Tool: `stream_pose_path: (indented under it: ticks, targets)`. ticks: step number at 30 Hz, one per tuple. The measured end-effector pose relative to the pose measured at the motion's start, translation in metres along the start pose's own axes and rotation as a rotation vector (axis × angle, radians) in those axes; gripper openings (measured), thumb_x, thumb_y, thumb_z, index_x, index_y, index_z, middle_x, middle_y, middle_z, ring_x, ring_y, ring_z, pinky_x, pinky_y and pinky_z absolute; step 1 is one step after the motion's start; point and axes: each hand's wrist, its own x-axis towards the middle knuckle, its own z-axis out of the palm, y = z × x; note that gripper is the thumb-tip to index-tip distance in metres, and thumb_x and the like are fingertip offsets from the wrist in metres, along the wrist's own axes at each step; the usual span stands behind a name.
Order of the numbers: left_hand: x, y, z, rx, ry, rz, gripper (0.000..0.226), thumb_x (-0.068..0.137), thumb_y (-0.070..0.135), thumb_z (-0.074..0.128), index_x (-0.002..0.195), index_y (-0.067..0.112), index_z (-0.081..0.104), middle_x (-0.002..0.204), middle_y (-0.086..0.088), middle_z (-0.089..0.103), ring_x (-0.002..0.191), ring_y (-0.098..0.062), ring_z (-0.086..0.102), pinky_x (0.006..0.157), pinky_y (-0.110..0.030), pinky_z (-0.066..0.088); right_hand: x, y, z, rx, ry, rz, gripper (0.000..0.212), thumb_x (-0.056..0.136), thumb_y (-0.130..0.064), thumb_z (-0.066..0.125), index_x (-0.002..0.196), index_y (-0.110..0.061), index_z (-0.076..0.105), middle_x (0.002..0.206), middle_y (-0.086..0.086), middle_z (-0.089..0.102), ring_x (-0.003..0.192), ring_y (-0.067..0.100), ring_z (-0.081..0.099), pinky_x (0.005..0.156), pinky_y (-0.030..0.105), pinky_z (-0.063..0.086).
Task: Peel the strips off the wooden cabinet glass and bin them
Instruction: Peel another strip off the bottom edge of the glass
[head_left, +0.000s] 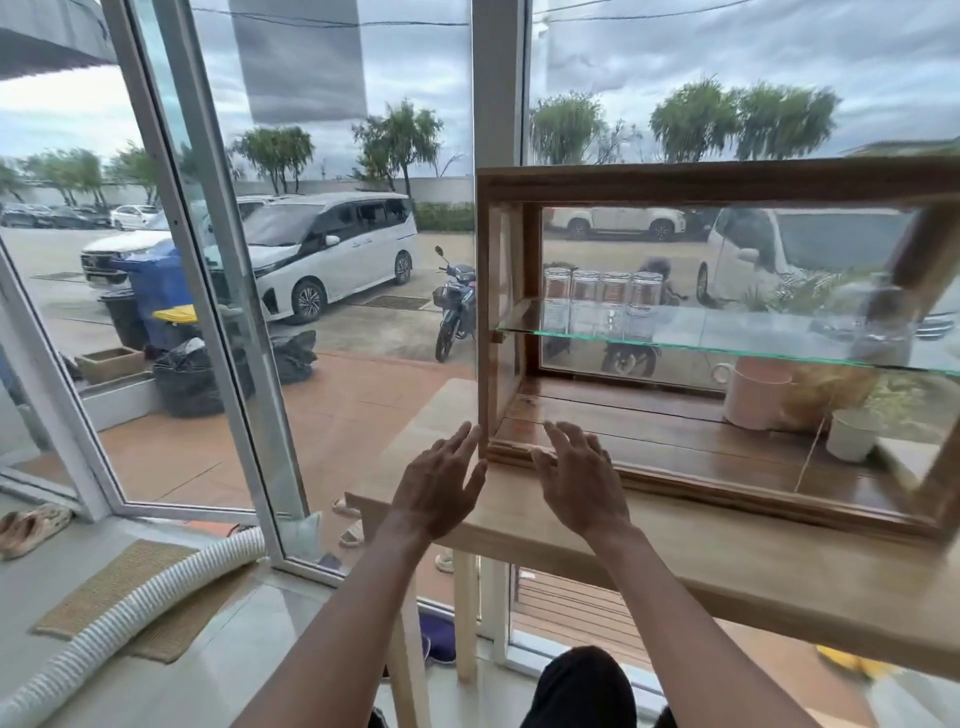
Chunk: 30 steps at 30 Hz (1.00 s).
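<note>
A wooden cabinet (717, 182) with glass sides stands on a pale wooden table (727, 561) at the right of the scene, against a large window. Both hands reach toward its near left corner: the left hand (436, 488) is spread, fingers apart, just left of the corner post, and the right hand (576, 475) is likewise spread, fingertips over the cabinet's lower front rail; neither pinches anything, and whether they touch the wood cannot be told. No strips can be made out on the glass from here. Inside, a glass shelf (727, 340) carries four upturned clear jars (602, 293) in a row toward the far left. On the cabinet floor below, to the right, stand a pink mug (753, 395) and a small white cup (852, 434); their contents are not visible.
</note>
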Motion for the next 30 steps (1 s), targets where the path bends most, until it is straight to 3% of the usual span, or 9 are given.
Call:
stream_pose_path:
  ticks: [7,13,17,21,26,30]
  targets:
    - [0.031,0.005,0.031,-0.031,-0.048,0.007,0.049,0.104,0.027,0.046,0.152,0.015,0.041,0.159,0.001,0.044,0.124,-0.030,0.062,0.095,-0.042,0.053,0.010,0.009,0.020,0.028,-0.053,-0.014,0.046,0.102,-0.027,0.048,0.146,-0.016,0.047,0.146,-0.005,0.049,0.118,0.024,0.064,0.093,0.039,0.055]
    - [0.054,0.008,0.054,-0.040,-0.036,0.043,0.045,0.105,0.021,0.043,0.150,0.015,0.043,0.153,-0.002,0.052,0.117,-0.034,0.066,0.088,-0.044,0.056,0.019,0.010,0.036,-0.020,-0.061,0.009,0.042,0.104,-0.024,0.040,0.146,-0.020,0.046,0.148,-0.010,0.046,0.114,0.022,0.067,0.087,0.036,0.056]
    - [0.061,0.013,0.065,-0.053,-0.025,0.057,0.039,0.105,0.021,0.041,0.143,0.021,0.050,0.149,-0.001,0.056,0.119,-0.032,0.064,0.088,-0.044,0.055,0.026,0.009,0.042,-0.039,-0.052,0.013,0.030,0.103,-0.021,0.038,0.127,-0.024,0.055,0.136,-0.010,0.053,0.101,0.026,0.071,0.079,0.041,0.057]
    - [0.061,0.016,0.073,-0.091,0.065,0.008,0.022,0.104,0.026,0.043,0.117,0.023,0.060,0.125,0.001,0.069,0.105,-0.029,0.069,0.076,-0.041,0.053,0.028,0.012,0.047,-0.057,-0.027,0.030,0.021,0.103,-0.021,0.040,0.108,-0.021,0.060,0.123,-0.007,0.058,0.094,0.027,0.071,0.072,0.039,0.055]
    - [0.062,0.016,0.073,-0.113,0.097,0.013,0.027,0.103,0.026,0.048,0.122,0.021,0.066,0.131,0.002,0.068,0.111,-0.028,0.067,0.081,-0.042,0.054,0.026,0.016,0.049,-0.066,0.034,0.058,0.017,0.101,-0.019,0.047,0.098,-0.019,0.063,0.111,-0.006,0.063,0.087,0.027,0.072,0.067,0.038,0.056]
    - [0.062,0.015,0.073,-0.133,0.139,0.042,0.020,0.102,0.024,0.052,0.112,0.020,0.068,0.122,0.002,0.072,0.103,-0.030,0.070,0.074,-0.044,0.058,0.026,0.016,0.048,-0.072,0.069,0.070,0.016,0.101,-0.020,0.049,0.095,-0.019,0.064,0.108,-0.006,0.066,0.087,0.027,0.072,0.066,0.036,0.057]
